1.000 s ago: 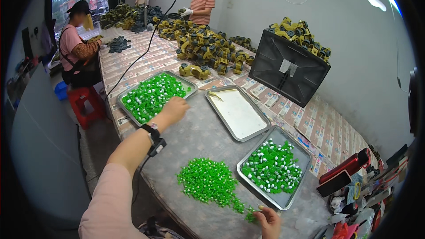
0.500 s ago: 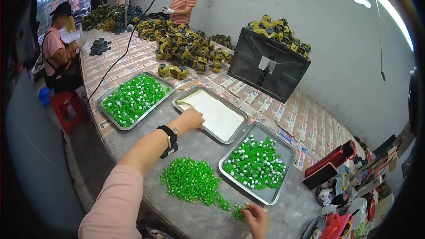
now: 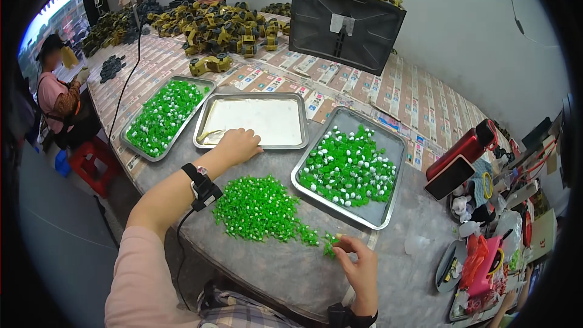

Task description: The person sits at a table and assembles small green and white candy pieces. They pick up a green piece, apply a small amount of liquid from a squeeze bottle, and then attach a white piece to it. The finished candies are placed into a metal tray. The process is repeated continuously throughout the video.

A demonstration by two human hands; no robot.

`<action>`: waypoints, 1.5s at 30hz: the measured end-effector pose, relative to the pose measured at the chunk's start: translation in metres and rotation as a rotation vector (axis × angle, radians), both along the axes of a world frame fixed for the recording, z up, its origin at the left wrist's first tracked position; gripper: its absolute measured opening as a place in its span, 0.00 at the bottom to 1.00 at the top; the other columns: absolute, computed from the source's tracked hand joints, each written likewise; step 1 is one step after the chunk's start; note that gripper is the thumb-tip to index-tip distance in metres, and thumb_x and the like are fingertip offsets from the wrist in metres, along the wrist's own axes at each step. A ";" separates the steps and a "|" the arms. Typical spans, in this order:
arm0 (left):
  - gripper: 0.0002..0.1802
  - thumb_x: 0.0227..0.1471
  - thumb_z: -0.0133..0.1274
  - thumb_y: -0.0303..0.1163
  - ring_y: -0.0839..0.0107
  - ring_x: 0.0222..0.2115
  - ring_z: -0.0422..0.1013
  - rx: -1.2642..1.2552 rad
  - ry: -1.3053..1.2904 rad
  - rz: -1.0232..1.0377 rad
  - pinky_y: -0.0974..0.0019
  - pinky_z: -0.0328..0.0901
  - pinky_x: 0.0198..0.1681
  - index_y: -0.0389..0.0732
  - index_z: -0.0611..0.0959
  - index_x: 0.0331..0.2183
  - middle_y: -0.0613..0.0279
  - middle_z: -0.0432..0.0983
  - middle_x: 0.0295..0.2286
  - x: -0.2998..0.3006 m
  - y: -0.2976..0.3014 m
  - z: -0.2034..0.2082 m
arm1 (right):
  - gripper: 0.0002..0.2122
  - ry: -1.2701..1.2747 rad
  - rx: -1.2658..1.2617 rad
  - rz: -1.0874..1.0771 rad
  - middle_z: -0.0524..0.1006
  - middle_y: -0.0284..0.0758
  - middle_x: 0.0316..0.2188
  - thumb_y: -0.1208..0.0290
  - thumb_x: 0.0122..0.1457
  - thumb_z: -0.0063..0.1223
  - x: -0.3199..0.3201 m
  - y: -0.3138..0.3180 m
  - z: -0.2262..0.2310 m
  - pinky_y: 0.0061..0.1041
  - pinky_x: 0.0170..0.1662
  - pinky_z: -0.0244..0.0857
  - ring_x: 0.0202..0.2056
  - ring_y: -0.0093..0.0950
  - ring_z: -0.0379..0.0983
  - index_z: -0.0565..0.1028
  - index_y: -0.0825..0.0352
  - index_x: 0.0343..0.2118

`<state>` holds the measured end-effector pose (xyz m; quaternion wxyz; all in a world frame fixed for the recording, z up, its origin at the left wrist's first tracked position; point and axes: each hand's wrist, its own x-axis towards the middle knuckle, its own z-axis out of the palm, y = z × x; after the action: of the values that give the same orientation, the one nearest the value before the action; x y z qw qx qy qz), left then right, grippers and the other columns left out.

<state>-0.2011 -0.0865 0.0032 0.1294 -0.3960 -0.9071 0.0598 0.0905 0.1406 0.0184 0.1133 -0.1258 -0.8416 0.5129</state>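
My left hand is closed at the near rim of a metal tray with a white surface inside; the fingertips are partly hidden. A thin yellowish strip lies in that tray's near left corner. At the right end of a heap of small green pieces with pale tips, my right hand has thumb and forefinger brought together at a small green piece. Green pieces with white balls fill a left tray and lie in a right tray.
Olive toy vehicles pile up at the back, more in a tilted black crate. A red bottle, a phone-like dark slab and clutter stand at the right. A black cable crosses the left side. Two people work at the far side.
The white-surfaced tray has turned anticlockwise against its neighbours, with my left hand at its rim. My right hand stays by the small green pieces. The whole view has shifted.
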 end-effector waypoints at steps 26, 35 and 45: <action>0.15 0.46 0.39 0.36 0.60 0.13 0.68 -0.106 -0.197 -0.017 0.60 0.61 0.13 0.37 0.67 0.35 0.59 0.70 0.13 0.033 0.023 -0.010 | 0.10 0.008 0.076 0.005 0.74 0.37 0.21 0.80 0.41 0.52 -0.002 -0.011 0.006 0.18 0.30 0.61 0.25 0.22 0.71 0.71 0.72 0.30; 0.20 0.46 0.38 0.38 0.56 0.19 0.69 -0.038 -0.298 0.169 0.57 0.63 0.21 0.35 0.66 0.39 0.54 0.72 0.17 0.018 0.027 -0.019 | 0.10 0.021 0.104 -0.001 0.74 0.36 0.22 0.79 0.41 0.52 -0.001 -0.001 -0.010 0.18 0.30 0.61 0.25 0.23 0.71 0.72 0.71 0.30; 0.21 0.47 0.38 0.43 0.55 0.18 0.68 -0.050 -0.389 0.129 0.56 0.62 0.21 0.43 0.64 0.42 0.52 0.71 0.17 0.025 0.002 -0.002 | 0.10 0.012 0.118 -0.006 0.74 0.38 0.21 0.78 0.40 0.53 -0.002 -0.001 -0.006 0.21 0.31 0.62 0.25 0.28 0.71 0.72 0.70 0.29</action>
<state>-0.1764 -0.0844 0.0017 -0.0623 -0.3440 -0.9368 0.0128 0.0882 0.1401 0.0124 0.1273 -0.1185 -0.8693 0.4627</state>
